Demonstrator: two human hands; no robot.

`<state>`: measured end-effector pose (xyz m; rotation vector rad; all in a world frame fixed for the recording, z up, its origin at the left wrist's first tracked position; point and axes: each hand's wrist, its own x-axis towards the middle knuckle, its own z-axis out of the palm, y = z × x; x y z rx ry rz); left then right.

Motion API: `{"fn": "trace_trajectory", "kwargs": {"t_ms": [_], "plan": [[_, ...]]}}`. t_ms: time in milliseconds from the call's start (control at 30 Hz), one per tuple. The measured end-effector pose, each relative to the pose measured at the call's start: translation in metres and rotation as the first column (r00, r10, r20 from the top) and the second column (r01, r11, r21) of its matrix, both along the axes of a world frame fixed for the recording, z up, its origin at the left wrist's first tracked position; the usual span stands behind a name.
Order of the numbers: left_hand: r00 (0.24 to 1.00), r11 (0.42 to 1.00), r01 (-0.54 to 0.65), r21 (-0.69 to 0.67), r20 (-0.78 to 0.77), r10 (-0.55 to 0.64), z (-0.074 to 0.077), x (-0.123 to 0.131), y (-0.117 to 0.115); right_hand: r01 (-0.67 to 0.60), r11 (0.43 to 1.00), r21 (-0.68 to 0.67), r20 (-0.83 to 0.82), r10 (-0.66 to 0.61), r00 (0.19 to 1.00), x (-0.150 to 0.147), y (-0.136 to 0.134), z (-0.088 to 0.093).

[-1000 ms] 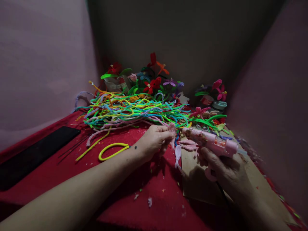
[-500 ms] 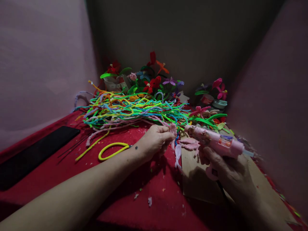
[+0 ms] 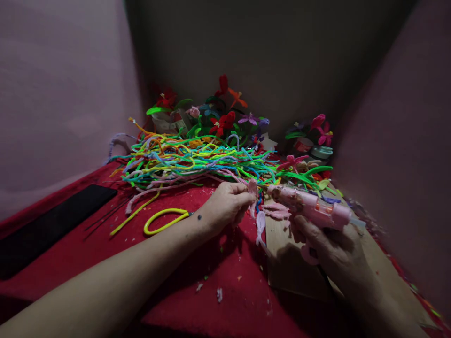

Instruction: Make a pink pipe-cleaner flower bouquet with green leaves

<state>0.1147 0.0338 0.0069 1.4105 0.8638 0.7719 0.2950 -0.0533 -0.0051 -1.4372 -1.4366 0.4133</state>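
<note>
Between the thumb and fingers of my left hand is a small pink pipe-cleaner petal, held upright near the middle of the table. My right hand is wrapped round the handle of a pink hot glue gun. Its nozzle points left, close to the petal; whether they touch I cannot tell. A clear glue stick juts from the gun's back end. Below the nozzle lie more pink petals on a cardboard sheet. A pale lilac petal rests by the sheet's left edge.
A tangled heap of coloured pipe cleaners spreads behind my hands. Yellow-handled scissors lie beside my left forearm, and a black flat object is at far left. Pipe-cleaner flowers stand at the back on the red cloth.
The glue gun has shifted slightly left, its nozzle nearer the pink petal, and its back end has dipped a little. My left hand has barely moved.
</note>
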Motion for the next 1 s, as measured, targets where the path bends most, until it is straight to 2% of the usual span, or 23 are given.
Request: {"fn": "trace_trajectory", "kwargs": {"t_ms": [267,500,667,1000], "plan": [[0.999,0.999,-0.033,-0.021,-0.018,0.033,0.003,0.0,0.001,-0.028,0.999,0.019,0.013,0.027,1.0,-0.002,0.0,0.006],[0.999,0.999,-0.037,-0.018,0.0,0.037,0.001,-0.001,0.002,-0.062,0.997,-0.047,-0.03,0.061,0.998,-0.003,0.001,0.006],[0.999,1.0,-0.009,-0.027,0.032,0.009,-0.003,-0.001,0.006,-0.066,0.998,-0.02,-0.009,0.066,0.998,-0.006,0.001,0.013],[0.998,0.999,0.047,-0.009,0.047,-0.047,-0.007,-0.002,0.009,-0.079,0.995,0.059,0.046,0.077,0.996,-0.006,0.001,0.012]]}}
